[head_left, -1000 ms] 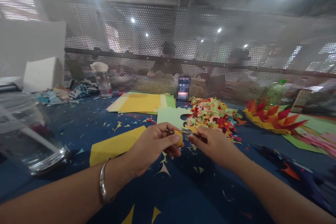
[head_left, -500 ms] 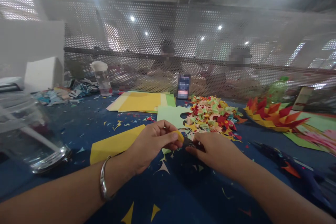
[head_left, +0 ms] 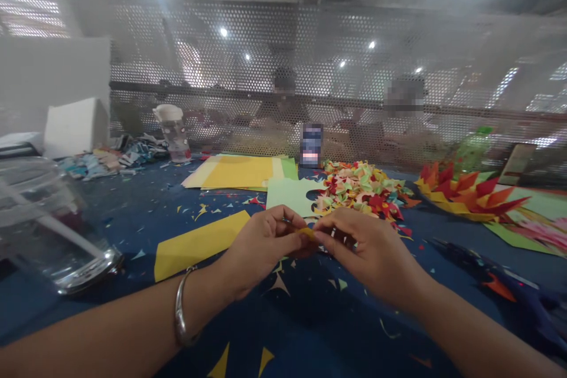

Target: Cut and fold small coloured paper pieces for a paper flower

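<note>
A small yellow paper piece (head_left: 309,234) is pinched between my two hands above the blue tabletop. My left hand (head_left: 270,242), with a silver bangle on its wrist, grips it between thumb and fingers. The thumb and fingertips of my right hand (head_left: 365,242) close on the piece's other side. Something dark shows under the right fingers, too hidden to make out. A yellow paper sheet (head_left: 199,245) lies by my left hand. Behind the hands rests a pale green sheet (head_left: 286,196) with scalloped cuts, beside a heap of colourful cut paper pieces (head_left: 363,189).
Stacked coloured sheets (head_left: 239,171) lie at the back, near an upright phone (head_left: 311,146). A clear jar (head_left: 39,218) and a cup (head_left: 174,133) stand to the left. On the right are a red-yellow paper flower (head_left: 469,195) and a dark blue glue gun (head_left: 500,283).
My right hand has moved left and up, and its fingertips have come onto the yellow paper piece. The dark tool tip seen between the hands is now hidden. The left hand has hardly moved.
</note>
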`<state>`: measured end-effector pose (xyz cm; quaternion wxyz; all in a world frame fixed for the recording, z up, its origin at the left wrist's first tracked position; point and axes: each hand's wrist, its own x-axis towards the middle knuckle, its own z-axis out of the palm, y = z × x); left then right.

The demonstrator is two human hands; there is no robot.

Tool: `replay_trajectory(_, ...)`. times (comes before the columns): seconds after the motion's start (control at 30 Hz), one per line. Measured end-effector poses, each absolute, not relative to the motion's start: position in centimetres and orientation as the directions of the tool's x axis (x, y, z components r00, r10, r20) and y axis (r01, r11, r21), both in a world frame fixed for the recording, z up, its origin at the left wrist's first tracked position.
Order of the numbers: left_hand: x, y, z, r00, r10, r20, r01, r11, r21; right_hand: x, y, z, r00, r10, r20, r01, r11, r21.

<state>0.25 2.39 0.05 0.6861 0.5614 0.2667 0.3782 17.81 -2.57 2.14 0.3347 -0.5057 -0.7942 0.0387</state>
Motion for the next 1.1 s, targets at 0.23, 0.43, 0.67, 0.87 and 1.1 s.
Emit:
replay_trajectory(0.23,0.06,2.42,0.33,0.575,0.818,-0.025,-0.276,0.223,0.935,17.85,-2.55,1.91,-0.319,0.786,0.53,0.76,0.546,-0.352)
replay_trajectory(0.43,-0.05,2.3,0.57,0.612,0.789,-0.046,-0.3,0.286,0.91,17.98,-2.47,1.61,-0.345,0.747,0.569,0.769,0.572,-0.284)
replay_trajectory(0.67,-0.04,2.27,0.64,0.6,0.8,-0.027,-0.336,0.283,0.899,17.98,-2.53,1.39,-0.373,0.718,0.588,0.769,0.593,-0.236)
replay_trajectory(0.87,-0.18,2.38,0.59,0.596,0.802,-0.036,-0.353,0.301,0.886,17.94,-2.62,1.41,-0.395,0.69,0.607,0.778,0.602,-0.177)
replay_trajectory(1.1,-0.17,2.52,0.74,0.611,0.791,-0.021,-0.385,0.32,0.866,18.0,-2.66,1.4,-0.395,0.699,0.596,0.784,0.594,-0.178)
